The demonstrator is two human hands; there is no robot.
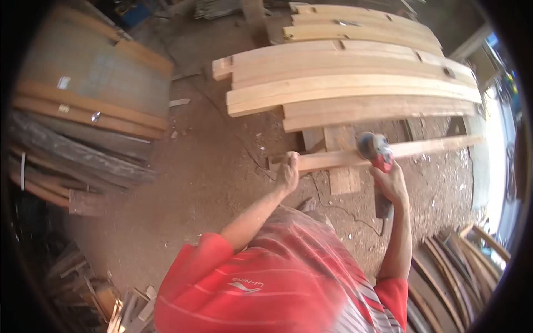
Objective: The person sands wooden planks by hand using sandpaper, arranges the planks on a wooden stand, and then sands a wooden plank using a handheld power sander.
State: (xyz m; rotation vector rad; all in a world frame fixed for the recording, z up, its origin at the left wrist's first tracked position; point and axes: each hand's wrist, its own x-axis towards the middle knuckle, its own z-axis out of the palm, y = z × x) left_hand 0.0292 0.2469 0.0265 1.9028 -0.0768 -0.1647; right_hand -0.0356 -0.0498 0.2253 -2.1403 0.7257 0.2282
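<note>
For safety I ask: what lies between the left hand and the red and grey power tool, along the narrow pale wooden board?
In the head view, only bare board lies between the left hand and the tool.

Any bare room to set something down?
Mostly bare floor lies between the panel stack on the left and the left hand. Crowded: the planks beyond the wooden strip, and the lower-right wood pile.
</note>
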